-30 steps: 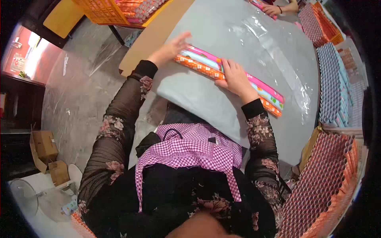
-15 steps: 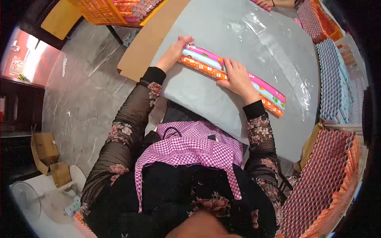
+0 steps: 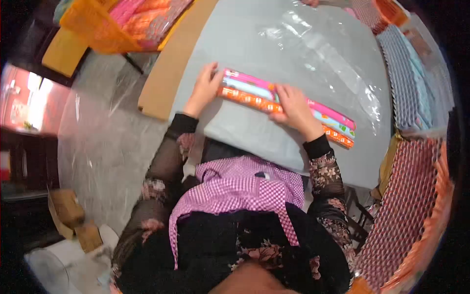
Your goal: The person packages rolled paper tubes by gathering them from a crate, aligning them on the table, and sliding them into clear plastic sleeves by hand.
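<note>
Three rolls of patterned wrapping paper lie side by side on the grey-covered table: a pink roll (image 3: 249,80), a light blue roll (image 3: 247,88) and an orange roll (image 3: 249,100). My right hand (image 3: 294,109) lies across their middle, fingers over the far side and thumb on the near side, hiding part of them. Just beside the left ends is my left hand (image 3: 204,87), its fingers apart and nothing visible in it.
Clear plastic film (image 3: 328,59) spreads over the table (image 3: 235,34). A yellow crate (image 3: 98,29) of rolls stands at the upper left. Stacked blue rolls (image 3: 404,78) and orange rolls (image 3: 406,206) line the right side. Another person's hand (image 3: 310,2) shows at the far edge.
My left hand has come away from the left ends of the rolls, its fingers now spread. My right hand stays on the rolls. The whole view has shifted and blurred slightly.
</note>
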Motion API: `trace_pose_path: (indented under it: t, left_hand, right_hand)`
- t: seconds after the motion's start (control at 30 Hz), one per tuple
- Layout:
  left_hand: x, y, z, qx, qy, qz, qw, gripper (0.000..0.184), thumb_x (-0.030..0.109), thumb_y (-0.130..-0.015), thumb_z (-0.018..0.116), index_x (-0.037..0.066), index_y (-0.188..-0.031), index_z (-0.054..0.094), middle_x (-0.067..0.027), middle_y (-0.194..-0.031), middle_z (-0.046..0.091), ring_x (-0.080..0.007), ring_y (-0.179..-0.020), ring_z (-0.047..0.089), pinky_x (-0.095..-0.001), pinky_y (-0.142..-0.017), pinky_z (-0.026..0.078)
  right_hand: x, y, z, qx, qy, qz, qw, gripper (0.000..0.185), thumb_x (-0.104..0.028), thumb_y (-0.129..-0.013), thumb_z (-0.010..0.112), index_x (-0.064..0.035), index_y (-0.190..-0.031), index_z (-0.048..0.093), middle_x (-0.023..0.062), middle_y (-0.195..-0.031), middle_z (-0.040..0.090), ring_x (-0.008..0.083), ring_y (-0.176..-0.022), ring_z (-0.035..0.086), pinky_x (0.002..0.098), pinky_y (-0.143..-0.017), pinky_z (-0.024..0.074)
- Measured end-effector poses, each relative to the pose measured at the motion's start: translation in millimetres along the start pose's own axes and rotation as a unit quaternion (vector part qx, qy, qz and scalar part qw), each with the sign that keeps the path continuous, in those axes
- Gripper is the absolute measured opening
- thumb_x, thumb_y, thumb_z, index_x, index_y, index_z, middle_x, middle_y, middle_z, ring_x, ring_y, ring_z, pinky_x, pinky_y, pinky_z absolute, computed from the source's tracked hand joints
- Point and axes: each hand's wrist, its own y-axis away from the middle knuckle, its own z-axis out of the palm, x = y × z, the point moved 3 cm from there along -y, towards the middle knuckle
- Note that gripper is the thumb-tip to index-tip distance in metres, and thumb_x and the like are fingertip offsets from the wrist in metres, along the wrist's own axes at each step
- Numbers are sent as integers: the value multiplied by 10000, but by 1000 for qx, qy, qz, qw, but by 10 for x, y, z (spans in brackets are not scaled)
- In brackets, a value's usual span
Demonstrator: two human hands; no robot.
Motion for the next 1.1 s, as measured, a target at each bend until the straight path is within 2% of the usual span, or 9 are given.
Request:
trace_pose_path:
  t: [0.07, 0.13, 0.2, 0.27, 0.4, 0.63, 0.87, 0.93, 1.1]
  left_hand:
    - [32, 6, 52, -20, -184, 181, 966, 616, 317, -898, 647, 2, -1389, 448, -233, -1412, 455, -375, -1295, 447, -466, -1077, 347]
    - [333, 77, 113, -86, -323, 239, 911, 701, 350, -854, 689, 38, -1422, 421, -223, -1456, 405, -394, -1360, 359, -542, -1099, 277]
    - [486, 37, 149, -111, -335, 299, 887, 760, 410, -820, 714, 60, -1427, 419, -188, -1465, 412, -369, -1373, 358, -568, -1092, 265]
    - [533, 15, 167, -237, -381, 269, 852, 780, 441, -791, 705, 62, -1414, 429, -158, -1438, 451, -353, -1365, 372, -531, -1114, 258]
    - [327, -99, 105, -233, -342, 289, 863, 743, 473, -799, 669, 58, -1380, 460, -139, -1390, 482, -334, -1320, 408, -526, -1101, 278]
    - [326, -91, 107, -184, -303, 347, 868, 630, 328, -789, 685, 36, -1320, 510, -120, -1323, 519, -320, -1241, 460, -454, -1048, 352]
    - [306, -111, 128, -193, -293, 346, 870, 625, 381, -818, 659, 38, -1320, 513, -124, -1338, 516, -327, -1251, 459, -457, -1037, 369]
    - [334, -107, 116, -195, -293, 340, 872, 627, 384, -816, 664, 37, -1317, 517, -125, -1338, 518, -330, -1251, 461, -454, -1043, 365]
    - [338, -96, 137, -197, -295, 327, 876, 584, 332, -815, 686, 38, -1297, 534, -125, -1329, 534, -329, -1213, 485, -442, -1026, 376]
  right_hand:
    - [-18, -19, -34, 1, 9, 40, 999, 885, -337, -654, 808, -9, -1376, 416, 217, -1273, 511, 402, -1151, 503, 463, -980, 417]
    - [-40, -39, -39, -27, -32, 35, 999, 871, -347, -656, 802, -6, -1363, 426, 220, -1270, 511, 398, -1153, 503, 462, -984, 413]
    - [-48, -74, -65, -44, -27, 72, 996, 867, -360, -653, 799, -7, -1355, 433, 216, -1268, 512, 391, -1158, 504, 458, -992, 408]
    - [-107, -89, -111, -52, -29, 62, 996, 864, -377, -660, 791, -7, -1354, 435, 208, -1269, 512, 381, -1171, 498, 454, -1001, 403]
    - [-85, -74, -73, -53, 6, 60, 997, 881, -396, -676, 791, -5, -1372, 419, 196, -1290, 505, 377, -1198, 481, 454, -1014, 399]
    - [-157, -91, -139, -71, 29, 71, 994, 959, -454, -655, 793, 10, -1391, 391, 203, -1288, 501, 385, -1204, 474, 462, -1036, 378]
    - [-407, -436, -35, -45, 49, 37, 997, 997, -441, -606, 816, 71, -1353, 402, 225, -1307, 492, 387, -1247, 457, 461, -1053, 361]
    - [-476, -548, 39, 33, 62, -2, 998, 988, -438, -600, 826, 65, -1343, 413, 219, -1301, 499, 379, -1243, 464, 459, -1048, 365]
    - [-470, -586, 219, -15, 8, 60, 998, 802, -368, -716, 785, 51, -1309, 443, 195, -1219, 532, 365, -1173, 497, 450, -994, 401]
